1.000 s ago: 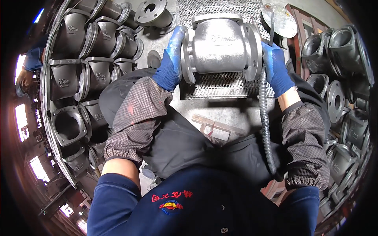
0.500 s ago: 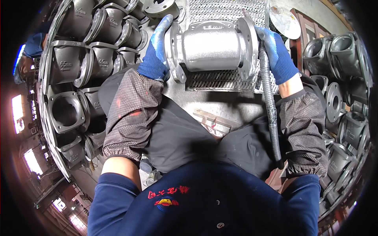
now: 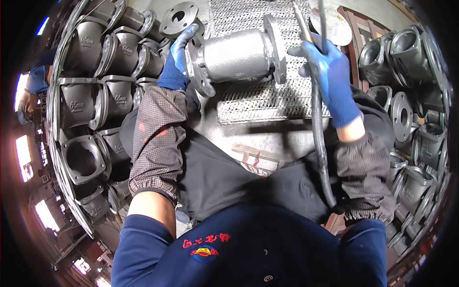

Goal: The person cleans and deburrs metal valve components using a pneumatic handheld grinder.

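Observation:
A silver-grey cast metal valve body (image 3: pixel 236 56) with round flanges at both ends is tilted over a ridged metal mesh plate (image 3: pixel 265 105). My left hand (image 3: pixel 178 62), in a blue glove, grips its left flange from the outer side. My right hand (image 3: pixel 327 67), gloved too, is off the right flange and closed around a slim rod-shaped tool (image 3: pixel 302 20) with a dark hose (image 3: pixel 319 138). The hose runs down over my right thigh. The fingers partly hide where tool and hose meet.
Rows of similar grey valve bodies (image 3: pixel 76 103) are stacked at my left. More castings (image 3: pixel 416 52) stand at the right. A flanged casting (image 3: pixel 179 19) sits behind my left hand. A pale round disc (image 3: pixel 334 29) lies at the back right. Another person's arm (image 3: pixel 38 79) shows far left.
My right hand has let go of the valve body's right flange and taken hold of the rod-shaped tool. The valve body has shifted left and tilted, still in my left hand.

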The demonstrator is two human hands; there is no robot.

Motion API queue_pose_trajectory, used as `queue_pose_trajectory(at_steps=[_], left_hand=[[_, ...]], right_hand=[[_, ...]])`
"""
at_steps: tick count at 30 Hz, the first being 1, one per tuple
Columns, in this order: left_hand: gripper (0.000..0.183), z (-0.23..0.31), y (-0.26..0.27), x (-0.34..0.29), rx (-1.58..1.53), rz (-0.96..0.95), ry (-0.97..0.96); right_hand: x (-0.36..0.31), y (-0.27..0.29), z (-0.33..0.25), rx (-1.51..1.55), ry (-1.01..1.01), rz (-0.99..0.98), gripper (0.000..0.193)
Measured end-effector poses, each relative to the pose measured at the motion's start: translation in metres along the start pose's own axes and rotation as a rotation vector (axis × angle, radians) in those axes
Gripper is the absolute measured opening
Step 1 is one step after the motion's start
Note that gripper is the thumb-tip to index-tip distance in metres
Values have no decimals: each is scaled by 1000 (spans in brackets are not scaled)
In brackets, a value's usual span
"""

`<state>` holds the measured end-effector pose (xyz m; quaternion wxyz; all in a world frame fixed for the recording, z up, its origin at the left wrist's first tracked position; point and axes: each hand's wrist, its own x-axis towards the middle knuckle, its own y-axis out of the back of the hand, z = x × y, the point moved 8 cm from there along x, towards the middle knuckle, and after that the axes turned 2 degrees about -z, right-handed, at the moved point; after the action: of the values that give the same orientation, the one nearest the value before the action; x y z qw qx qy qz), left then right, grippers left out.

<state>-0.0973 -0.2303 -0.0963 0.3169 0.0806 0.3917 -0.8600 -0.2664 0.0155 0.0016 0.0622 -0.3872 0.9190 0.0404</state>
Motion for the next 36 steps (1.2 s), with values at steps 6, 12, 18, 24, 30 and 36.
queue_pose_trajectory(at_steps=[6, 12, 18, 24, 30, 36], left_hand=[[38, -16, -1, 20, -128, -64, 169], [38, -9, 14, 26, 27, 17, 94], [48, -4, -11, 10, 116, 99, -16], [46, -11, -20, 8, 134, 64, 59], [46, -7, 11, 24, 120, 152, 19], [43, -6, -6, 8, 120, 272, 10]], right_hand=[[-86, -26, 18, 330, -326, -166, 38], [-80, -34, 53, 419, -388, -71, 35], [-59, -31, 45, 366, -324, -99, 33], [-57, -24, 49, 333, -316, -63, 33], [-58, -21, 59, 200, -306, -108, 36], [-61, -24, 60, 197, -291, -67, 35]])
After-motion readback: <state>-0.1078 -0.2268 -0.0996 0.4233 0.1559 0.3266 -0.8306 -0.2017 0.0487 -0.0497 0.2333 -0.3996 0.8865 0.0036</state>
